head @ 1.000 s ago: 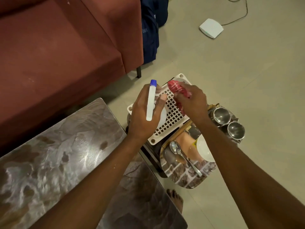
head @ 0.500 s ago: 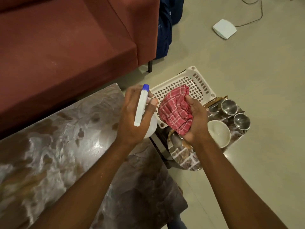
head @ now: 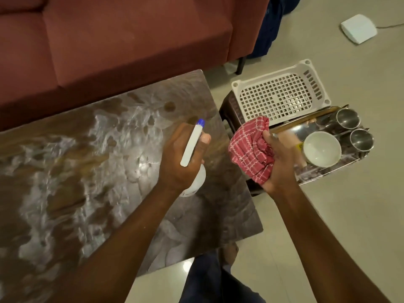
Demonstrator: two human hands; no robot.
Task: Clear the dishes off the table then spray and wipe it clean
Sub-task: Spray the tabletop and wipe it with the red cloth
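Over the table (head: 87, 160), the left hand (head: 181, 158) grips a spray bottle (head: 192, 145), while the right hand (head: 277, 162), just past the table's edge, clutches a bunched red cloth (head: 249, 147) beside a tray (head: 328, 173) holding a bowl (head: 322, 149) and two cups (head: 347, 119).
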